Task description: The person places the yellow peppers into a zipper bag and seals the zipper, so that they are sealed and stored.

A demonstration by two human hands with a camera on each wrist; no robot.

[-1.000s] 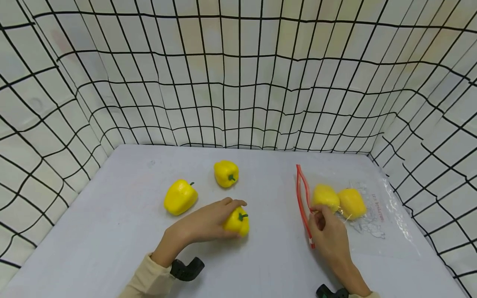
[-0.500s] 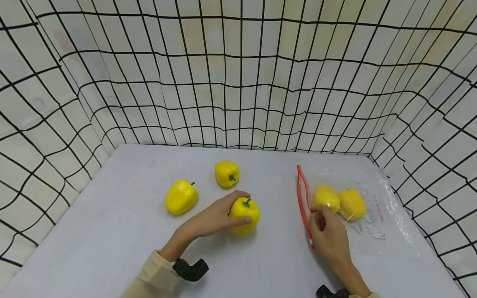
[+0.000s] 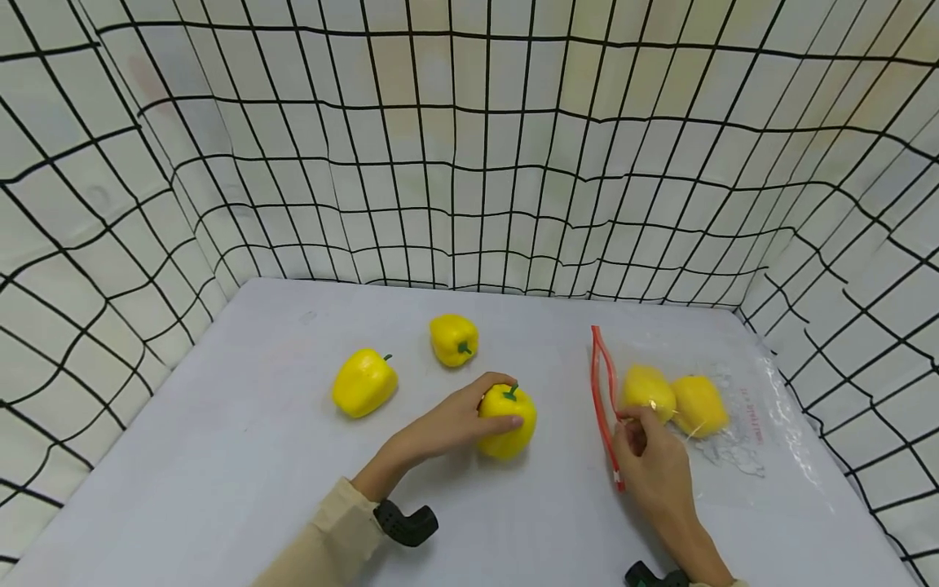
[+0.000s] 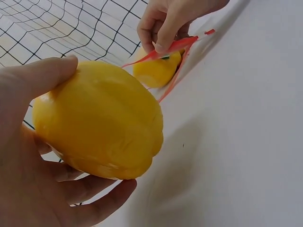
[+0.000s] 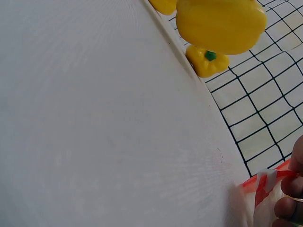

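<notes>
My left hand point(image 3: 456, 421) grips a yellow bell pepper point(image 3: 515, 443) with a green stem, thumb on one side and fingers round the other. In the left wrist view this pepper point(image 4: 102, 118) fills much of the picture, its shadow falling on the table. To the right lies a clear zip bag point(image 3: 778, 465) with a red seal strip and two yellow peppers point(image 3: 698, 405) inside. My right hand point(image 3: 655, 456) pinches the bag's red-edged mouth, which stands parted facing left. Close up in the right wrist view, the fingers point(image 5: 296, 163) hold that red strip point(image 5: 263, 189).
Two more yellow bell peppers lie loose on the white table point(image 3: 220, 456): one point(image 3: 364, 383) at left, another point(image 3: 453, 340) farther back. Black netting point(image 3: 469, 163) over white walls encloses the table's back and sides.
My left hand has taken a fuller grip on the pepper, turned it stem up and moved it right, toward the bag. The right hand keeps its pinch on the bag. The view has shifted slightly.
</notes>
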